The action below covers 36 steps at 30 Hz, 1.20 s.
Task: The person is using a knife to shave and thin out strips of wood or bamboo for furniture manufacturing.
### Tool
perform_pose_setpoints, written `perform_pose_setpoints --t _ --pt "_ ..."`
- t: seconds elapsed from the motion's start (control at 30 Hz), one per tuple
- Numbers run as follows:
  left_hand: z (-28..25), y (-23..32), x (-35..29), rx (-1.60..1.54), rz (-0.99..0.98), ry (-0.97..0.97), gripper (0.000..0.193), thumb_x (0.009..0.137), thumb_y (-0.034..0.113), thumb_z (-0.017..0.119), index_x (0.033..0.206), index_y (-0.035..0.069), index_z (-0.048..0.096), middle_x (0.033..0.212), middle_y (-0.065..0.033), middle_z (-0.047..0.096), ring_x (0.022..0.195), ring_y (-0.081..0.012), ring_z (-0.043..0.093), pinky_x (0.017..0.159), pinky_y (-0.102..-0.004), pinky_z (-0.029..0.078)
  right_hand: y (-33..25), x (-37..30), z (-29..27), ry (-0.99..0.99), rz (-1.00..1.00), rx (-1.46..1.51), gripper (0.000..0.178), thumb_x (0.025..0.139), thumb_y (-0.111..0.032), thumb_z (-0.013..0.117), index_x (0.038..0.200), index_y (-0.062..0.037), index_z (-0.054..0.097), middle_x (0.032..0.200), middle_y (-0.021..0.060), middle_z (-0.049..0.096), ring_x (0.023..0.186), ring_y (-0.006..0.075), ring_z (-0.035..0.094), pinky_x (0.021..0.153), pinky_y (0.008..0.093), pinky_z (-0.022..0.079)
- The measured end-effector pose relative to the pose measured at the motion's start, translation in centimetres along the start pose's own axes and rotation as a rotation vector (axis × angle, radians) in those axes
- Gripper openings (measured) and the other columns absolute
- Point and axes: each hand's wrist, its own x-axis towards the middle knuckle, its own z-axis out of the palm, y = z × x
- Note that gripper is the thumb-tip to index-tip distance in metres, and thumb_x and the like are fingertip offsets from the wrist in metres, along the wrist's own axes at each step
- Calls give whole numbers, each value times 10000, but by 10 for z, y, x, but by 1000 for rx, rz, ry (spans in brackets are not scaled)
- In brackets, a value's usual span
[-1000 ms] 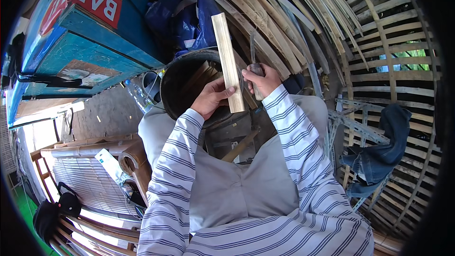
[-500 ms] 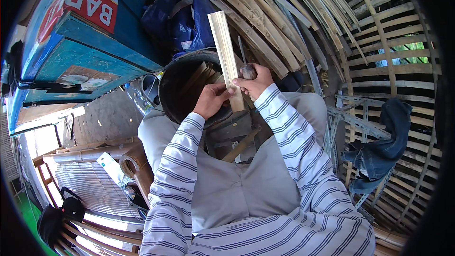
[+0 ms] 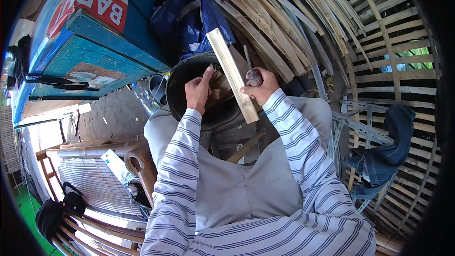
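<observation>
My right hand (image 3: 266, 88) grips a pale flat wooden slat (image 3: 231, 73) between thumb and fingers. In the same hand is a narrow-bladed hand tool (image 3: 255, 78) with a rounded wooden handle, its blade pointing away from me; its exact kind is not clear. The slat slants from far left to near right, over the right side of a dark bucket (image 3: 176, 99). Over the bucket's left part is my left hand (image 3: 196, 92), apart from the slat, with the thumb raised and fingers loosely curled, and no object visible in it. Wood pieces (image 3: 221, 90) lie inside the bucket.
Long wooden strips (image 3: 270, 33) are piled beyond my right hand. A blue box (image 3: 80, 61) stands at far left, beside a blue plastic bag (image 3: 177, 23) and a clear bottle (image 3: 141, 96). Denim cloth (image 3: 388, 147) hangs on a metal frame at right.
My left hand has let go of the slat and moved left, thumb raised. The slat, still in my right hand with the tool, has tilted further and come slightly nearer.
</observation>
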Motion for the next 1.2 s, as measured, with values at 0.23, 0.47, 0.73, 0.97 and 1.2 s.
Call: perform_pose_setpoints --t 0.23,0.47,0.73,0.97,1.2 --pt "-12 -1 6 -959 21 -532 736 875 593 496 1326 19 402 1259 -194 524 1162 -333 501 1013 -485 352 -1 -7 9 -320 -42 -74 371 653 -39 808 931 -4 566 767 34 601 624 109 570 557 248 478" --pt "-24 40 -35 -1183 202 -446 593 875 662 421 669 106 409 577 -19 331 558 -164 343 635 -342 332 12 5 3 -179 -239 -219 331 673 -71 812 911 4 593 719 32 603 610 112 569 570 251 482" --pt "9 101 -53 -916 919 34 629 871 642 282 653 75 448 592 -76 413 556 -196 399 615 -372 366 3 23 -44 265 74 464 238 863 -215 669 910 -16 548 709 78 603 526 169 569 476 308 474" --pt "72 99 -6 -780 899 149 501 884 534 373 683 80 437 586 -56 402 543 -182 411 556 -328 363 5 22 -35 106 249 415 322 895 -307 605 1101 -97 473 797 89 615 495 229 580 424 430 506" --pt "102 97 1 -686 850 106 507 880 527 374 657 75 427 584 -73 419 521 -178 381 571 -333 368 49 50 -35 281 80 160 349 838 -231 641 1088 -11 536 728 89 588 557 199 595 415 364 488"
